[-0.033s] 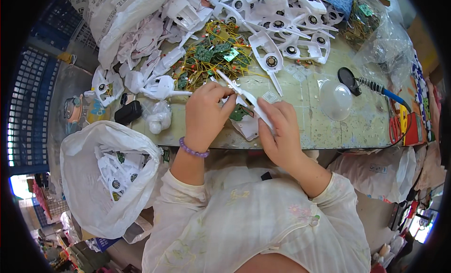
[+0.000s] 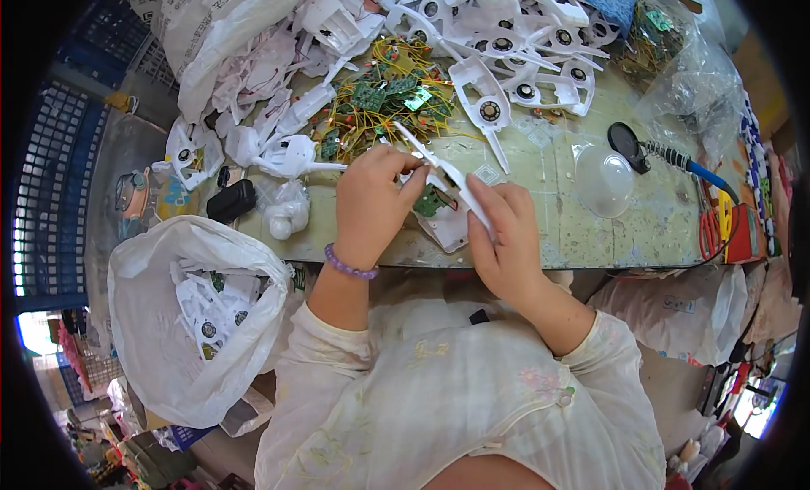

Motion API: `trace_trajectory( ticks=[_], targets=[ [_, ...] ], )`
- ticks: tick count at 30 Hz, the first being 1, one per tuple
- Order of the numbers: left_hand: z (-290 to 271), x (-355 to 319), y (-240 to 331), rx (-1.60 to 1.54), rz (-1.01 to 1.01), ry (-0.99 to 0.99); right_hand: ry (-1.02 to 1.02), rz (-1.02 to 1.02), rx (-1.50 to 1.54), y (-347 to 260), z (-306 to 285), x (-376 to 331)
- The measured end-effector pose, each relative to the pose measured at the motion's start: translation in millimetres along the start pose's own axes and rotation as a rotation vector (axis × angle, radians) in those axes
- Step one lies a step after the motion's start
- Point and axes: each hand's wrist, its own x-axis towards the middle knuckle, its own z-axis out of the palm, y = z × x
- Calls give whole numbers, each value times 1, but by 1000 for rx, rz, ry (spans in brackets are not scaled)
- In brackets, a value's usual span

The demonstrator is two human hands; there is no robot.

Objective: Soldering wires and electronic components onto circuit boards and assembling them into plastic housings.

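A white plastic housing with a long narrow handle [image 2: 467,199] is tilted on edge in my right hand [image 2: 504,241], thumb on one side and fingers on the other. My left hand [image 2: 375,199], with a purple bead bracelet at its wrist, has thumb and forefinger pinched together against the housing's near edge. What lies between those fingertips is too small to make out. Just under the housing a green circuit board [image 2: 430,201] shows, with a white plastic shell piece [image 2: 447,230] below it at the table's front edge. Part of both is hidden by the housing.
Beyond my hands lies a heap of circuit boards with yellow wires [image 2: 388,97]. White housings with round black parts [image 2: 490,110] pile up behind. At right are a soldering iron [image 2: 675,155] and a clear dome [image 2: 603,179]. An open white sack [image 2: 143,321] holds more housings at left.
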Motion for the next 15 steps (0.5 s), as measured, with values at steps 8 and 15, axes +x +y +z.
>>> trace_trajectory(
  ticks=[8,15],
  targets=[
    [3,-6,-7,-198,-60,103,31,90,-54,14,12,1],
    [-6,-30,-9,-21,150,-114,-50,-229,-294,-4,7,0]
  ],
)
